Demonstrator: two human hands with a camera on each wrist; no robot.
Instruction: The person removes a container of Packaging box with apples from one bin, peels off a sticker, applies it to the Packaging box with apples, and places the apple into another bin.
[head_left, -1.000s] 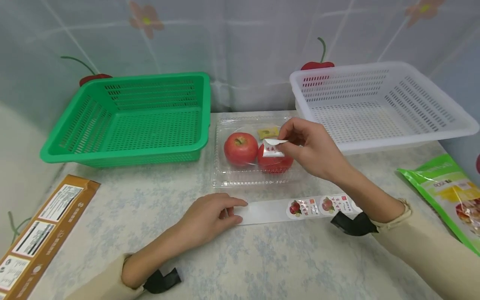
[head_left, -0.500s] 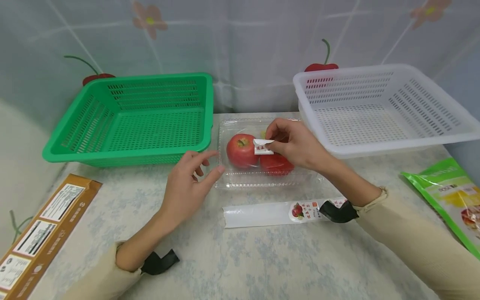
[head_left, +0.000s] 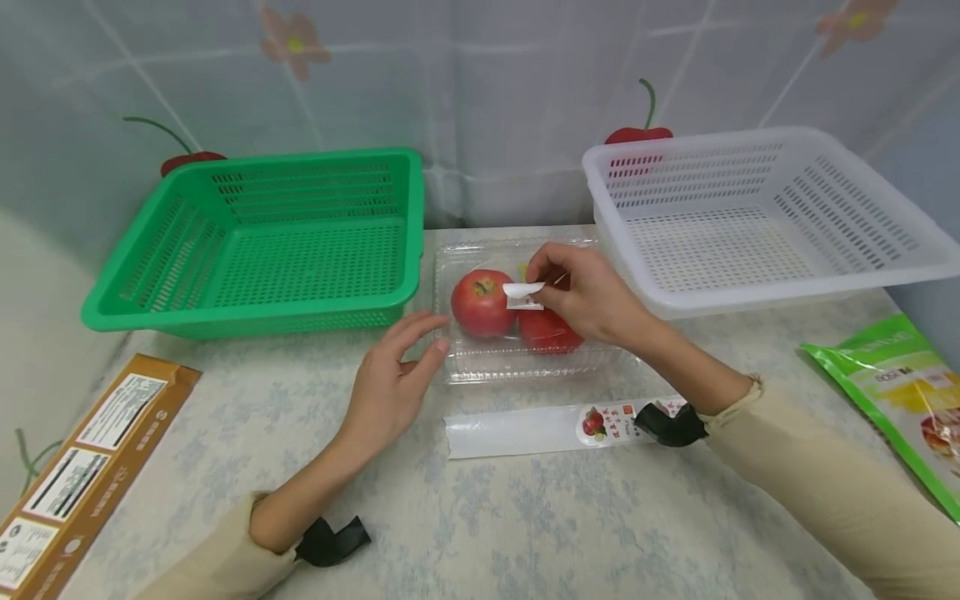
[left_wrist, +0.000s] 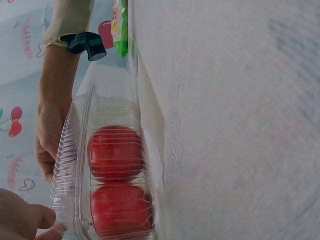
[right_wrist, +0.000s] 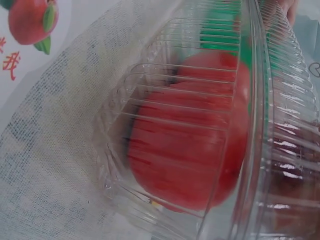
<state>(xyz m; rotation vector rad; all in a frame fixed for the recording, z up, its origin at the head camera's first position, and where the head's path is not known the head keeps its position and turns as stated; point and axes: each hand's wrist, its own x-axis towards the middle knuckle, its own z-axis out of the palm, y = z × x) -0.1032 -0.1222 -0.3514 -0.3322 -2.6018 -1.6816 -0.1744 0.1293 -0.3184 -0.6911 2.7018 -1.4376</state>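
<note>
Sticker [head_left: 522, 297] shifted left, white, top curled, over clear container [head_left: 487, 367]

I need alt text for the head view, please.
A person's right hand pinches a white label over a clear plastic box holding two red apples, the left hand near the box's left edge. A label strip lies in front; a green basket stands left, a white basket right.

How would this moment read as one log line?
right hand: pinches white label | left hand: at clear container's left edge | inside: two red apples
</note>
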